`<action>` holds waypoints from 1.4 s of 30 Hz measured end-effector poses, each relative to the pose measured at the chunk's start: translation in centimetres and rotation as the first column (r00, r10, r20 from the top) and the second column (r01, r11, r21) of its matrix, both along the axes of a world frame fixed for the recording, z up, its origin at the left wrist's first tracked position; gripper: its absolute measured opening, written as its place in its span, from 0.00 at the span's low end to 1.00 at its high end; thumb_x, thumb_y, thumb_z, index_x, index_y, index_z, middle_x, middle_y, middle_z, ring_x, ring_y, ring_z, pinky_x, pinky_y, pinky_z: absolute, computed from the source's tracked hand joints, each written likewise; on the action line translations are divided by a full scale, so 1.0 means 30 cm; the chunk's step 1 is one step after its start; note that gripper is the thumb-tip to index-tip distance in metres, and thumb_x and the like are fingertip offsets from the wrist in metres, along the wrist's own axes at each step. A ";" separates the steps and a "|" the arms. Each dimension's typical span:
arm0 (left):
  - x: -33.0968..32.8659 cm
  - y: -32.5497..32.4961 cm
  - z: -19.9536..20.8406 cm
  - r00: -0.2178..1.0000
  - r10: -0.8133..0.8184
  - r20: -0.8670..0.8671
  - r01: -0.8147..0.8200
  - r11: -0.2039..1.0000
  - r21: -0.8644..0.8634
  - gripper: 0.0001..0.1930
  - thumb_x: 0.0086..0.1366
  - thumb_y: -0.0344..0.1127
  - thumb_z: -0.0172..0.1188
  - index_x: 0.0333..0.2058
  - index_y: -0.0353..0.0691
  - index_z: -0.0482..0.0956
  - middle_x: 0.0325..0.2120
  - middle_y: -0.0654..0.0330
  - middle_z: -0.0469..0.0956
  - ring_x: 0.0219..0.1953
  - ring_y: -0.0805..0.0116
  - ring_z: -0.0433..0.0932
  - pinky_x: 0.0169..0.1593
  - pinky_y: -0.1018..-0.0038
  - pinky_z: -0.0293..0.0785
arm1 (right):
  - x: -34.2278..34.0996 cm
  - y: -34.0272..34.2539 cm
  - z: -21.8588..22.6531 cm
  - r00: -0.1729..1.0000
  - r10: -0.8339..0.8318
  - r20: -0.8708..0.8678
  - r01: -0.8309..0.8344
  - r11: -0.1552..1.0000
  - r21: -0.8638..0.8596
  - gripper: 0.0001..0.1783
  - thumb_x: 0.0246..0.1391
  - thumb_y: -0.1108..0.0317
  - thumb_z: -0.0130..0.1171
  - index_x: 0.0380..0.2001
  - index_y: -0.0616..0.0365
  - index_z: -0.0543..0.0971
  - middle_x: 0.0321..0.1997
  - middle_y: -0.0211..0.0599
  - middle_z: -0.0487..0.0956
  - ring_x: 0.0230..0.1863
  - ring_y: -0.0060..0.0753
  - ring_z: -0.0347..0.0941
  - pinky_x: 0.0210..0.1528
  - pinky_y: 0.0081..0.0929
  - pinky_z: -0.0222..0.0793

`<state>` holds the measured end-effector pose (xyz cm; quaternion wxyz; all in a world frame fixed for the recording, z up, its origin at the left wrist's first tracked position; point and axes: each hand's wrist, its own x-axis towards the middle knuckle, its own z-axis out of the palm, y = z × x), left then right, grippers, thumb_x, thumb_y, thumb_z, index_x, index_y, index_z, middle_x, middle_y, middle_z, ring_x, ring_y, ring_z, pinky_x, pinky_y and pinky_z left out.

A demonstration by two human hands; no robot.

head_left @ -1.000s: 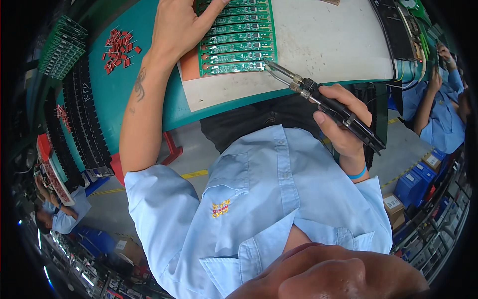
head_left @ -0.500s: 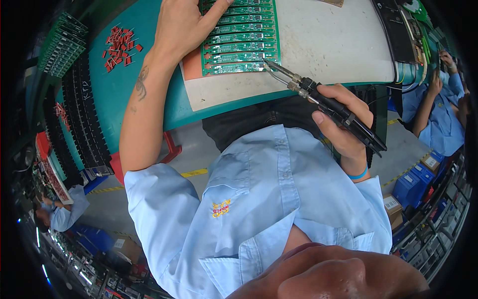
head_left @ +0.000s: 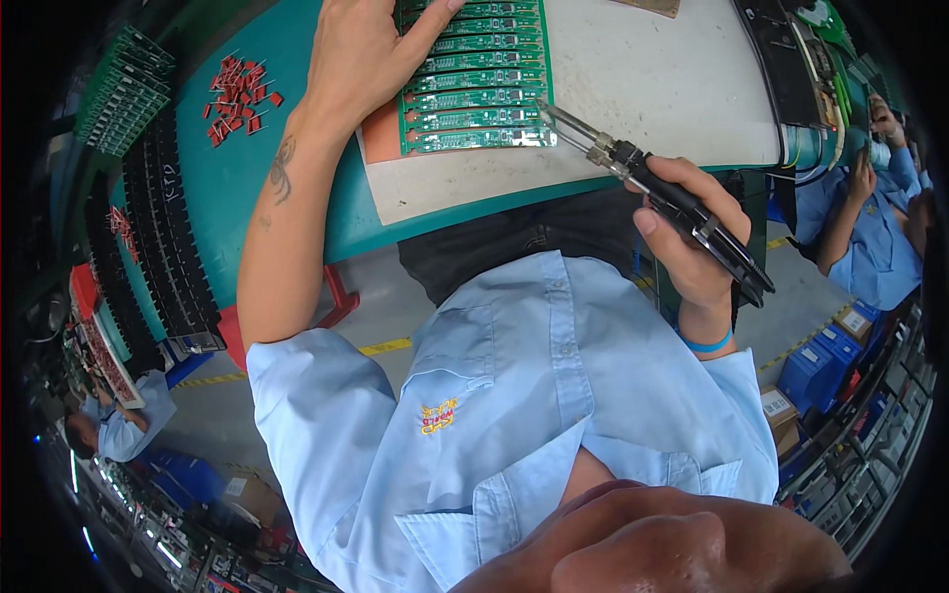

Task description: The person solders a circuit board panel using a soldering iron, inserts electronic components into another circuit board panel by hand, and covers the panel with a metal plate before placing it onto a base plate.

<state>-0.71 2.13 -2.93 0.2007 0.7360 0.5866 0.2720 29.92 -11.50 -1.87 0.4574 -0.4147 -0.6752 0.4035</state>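
Note:
A panel of green circuit boards [head_left: 474, 101], joined in long strips with small parts along them, lies on the white sheet. My left hand [head_left: 368, 54] rests at its far left, thumb stretched out over the strips; the other fingertips pass the upper edge of the picture. In my right hand [head_left: 697, 229] is a black soldering iron [head_left: 682, 203] with a thin metal feed tube beside its tip. The slanting tip is at the panel's right edge, close to the end of one of the nearer strips; whether it touches, I cannot tell.
Red components [head_left: 237, 99] with wire legs lie heaped on the green mat [head_left: 213, 188] at left. Black slotted racks [head_left: 178, 227] and a stack of green boards [head_left: 124, 89] stand farther left. A black device [head_left: 781, 69] borders the right side; a co-worker [head_left: 875, 208] sits beyond.
My right hand has shifted slightly right, and the iron's tip has gone right and a little farther from me, along the panel's edge. My left hand stays put.

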 end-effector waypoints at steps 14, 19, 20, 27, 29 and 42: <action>-0.016 0.010 -0.028 0.999 -0.035 -0.027 0.037 0.995 0.089 0.19 0.61 0.36 0.64 0.49 0.31 0.78 0.39 0.50 0.82 0.40 0.55 0.79 0.49 0.67 0.74 | -0.001 0.030 -0.008 0.996 0.079 0.043 -0.076 0.995 -0.072 0.25 0.44 0.80 0.67 0.50 0.71 0.78 0.40 0.51 0.84 0.39 0.41 0.81 0.43 0.27 0.75; -0.005 -0.002 -0.008 1.000 -0.012 0.013 0.012 1.000 0.003 0.19 0.61 0.36 0.64 0.48 0.31 0.79 0.40 0.51 0.82 0.39 0.55 0.79 0.49 0.67 0.74 | 0.001 0.031 -0.010 0.995 0.090 0.041 -0.087 0.993 -0.086 0.25 0.44 0.80 0.67 0.49 0.71 0.78 0.40 0.51 0.84 0.39 0.41 0.81 0.43 0.27 0.75; -0.002 -0.005 0.000 1.000 -0.006 0.010 0.006 1.000 -0.017 0.19 0.61 0.36 0.64 0.48 0.31 0.79 0.40 0.51 0.82 0.40 0.55 0.79 0.49 0.67 0.74 | 0.000 0.032 -0.007 0.995 0.092 0.045 -0.088 0.992 -0.089 0.25 0.44 0.80 0.67 0.49 0.71 0.78 0.40 0.51 0.84 0.39 0.41 0.81 0.43 0.28 0.75; -0.016 0.013 -0.029 0.999 -0.043 0.009 0.041 0.993 0.108 0.19 0.61 0.36 0.64 0.48 0.32 0.79 0.39 0.51 0.82 0.40 0.55 0.79 0.49 0.67 0.74 | 0.004 0.043 0.001 0.993 0.104 0.049 -0.100 0.992 -0.079 0.25 0.44 0.79 0.68 0.49 0.71 0.78 0.40 0.52 0.83 0.39 0.41 0.81 0.43 0.28 0.75; -0.019 0.016 -0.037 0.998 -0.060 0.011 0.057 0.984 0.169 0.19 0.61 0.36 0.64 0.48 0.32 0.79 0.39 0.51 0.82 0.39 0.55 0.79 0.49 0.67 0.73 | -0.001 0.046 0.007 0.998 0.064 -0.005 -0.064 0.997 -0.049 0.25 0.43 0.80 0.68 0.48 0.69 0.80 0.37 0.47 0.84 0.33 0.34 0.77 0.38 0.23 0.72; 0.002 0.023 -0.035 0.987 -0.150 0.056 0.124 0.939 0.322 0.18 0.61 0.36 0.63 0.47 0.32 0.79 0.40 0.51 0.81 0.40 0.54 0.79 0.51 0.65 0.72 | 0.019 0.218 -0.033 0.932 -0.325 -0.162 0.346 0.930 0.121 0.29 0.47 0.77 0.70 0.55 0.64 0.76 0.42 0.46 0.84 0.39 0.29 0.79 0.45 0.21 0.74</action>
